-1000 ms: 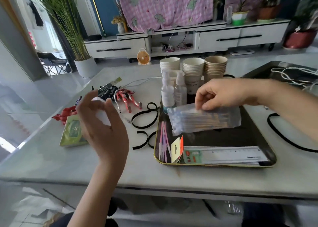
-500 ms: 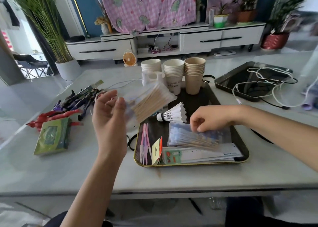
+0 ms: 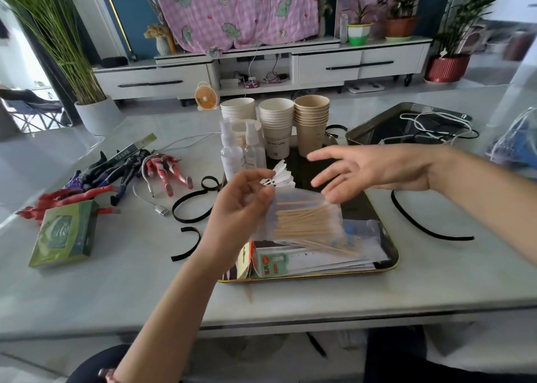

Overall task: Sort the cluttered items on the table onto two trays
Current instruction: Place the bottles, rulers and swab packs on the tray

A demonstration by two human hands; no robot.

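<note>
Head: left hand around swab packet

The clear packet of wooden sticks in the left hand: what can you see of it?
The clear packet is a thin see-through plastic bag packed with pale wooden-stemmed swabs lying side by side, left to right. The left hand pinches its left end, holding it roughly level above the near tray and the papers stacked there. The open right hand reaches toward its far right corner; whether those fingertips touch it cannot be told.
</note>
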